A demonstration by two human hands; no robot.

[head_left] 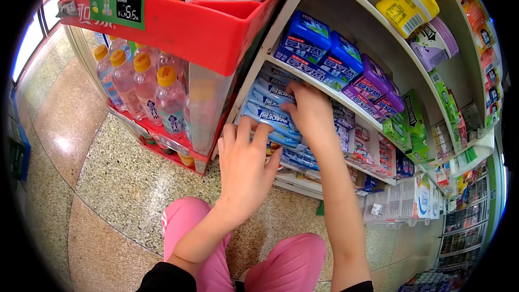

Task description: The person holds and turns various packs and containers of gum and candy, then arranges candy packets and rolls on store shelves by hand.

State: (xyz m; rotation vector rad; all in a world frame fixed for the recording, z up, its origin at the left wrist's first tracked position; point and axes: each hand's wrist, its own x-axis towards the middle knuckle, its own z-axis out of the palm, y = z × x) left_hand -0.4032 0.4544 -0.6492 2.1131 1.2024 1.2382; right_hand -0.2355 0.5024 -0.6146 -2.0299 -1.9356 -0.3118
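Light-blue candy packs (273,116) with white lettering lie in a row on a shelf of the store rack. My left hand (243,157) is at the front left of these packs, fingers spread and bent, fingertips at the pack edges. My right hand (311,108) reaches in over the row from the right. Its thumb and forefinger are apart and touch the packs, while its other fingers are mostly hidden. I see no pack lifted clear of the row in either hand.
Blue and purple gum boxes (343,59) fill the shelf above, with yellow tubs (408,5) higher up. To the left stands a red display rack (162,32) with drink bottles (143,84). My pink-clad knees (286,262) are below, over the speckled floor (124,178).
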